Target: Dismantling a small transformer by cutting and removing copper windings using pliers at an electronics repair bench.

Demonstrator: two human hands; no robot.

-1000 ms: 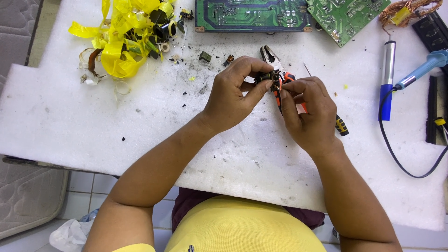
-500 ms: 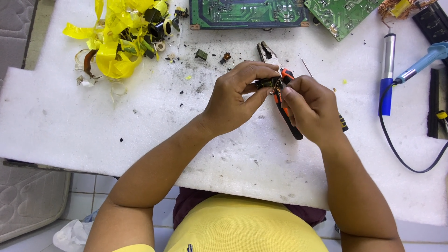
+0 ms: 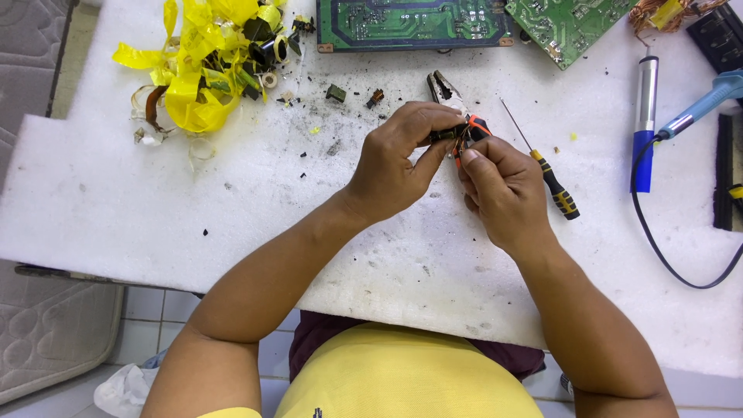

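My left hand [image 3: 395, 159] pinches a small dark component [image 3: 447, 136] with thin copper-coloured wires, held just above the white table [image 3: 232, 224]. My right hand [image 3: 503, 186] meets it from the right, thumb and fingertips closed on the component's wire end. Grey-jawed pliers [image 3: 443, 87] with orange handles lie on the table right behind both hands, the handles mostly hidden by my right hand. A thin screwdriver [image 3: 556, 186] with a yellow and black handle lies just right of my right hand.
A heap of yellow tape and dark cores [image 3: 197, 77] sits at the back left. Two green circuit boards [image 3: 410, 23] [image 3: 573, 23] lie along the far edge. A blue-handled soldering tool [image 3: 645, 116] and its black cable [image 3: 658, 248] lie on the right. Small loose parts [image 3: 336, 94] are scattered nearby.
Both hands stay together on the component, with the fingers shifting slightly. The pliers' handles, visible between the hands half a second ago, are now mostly hidden.
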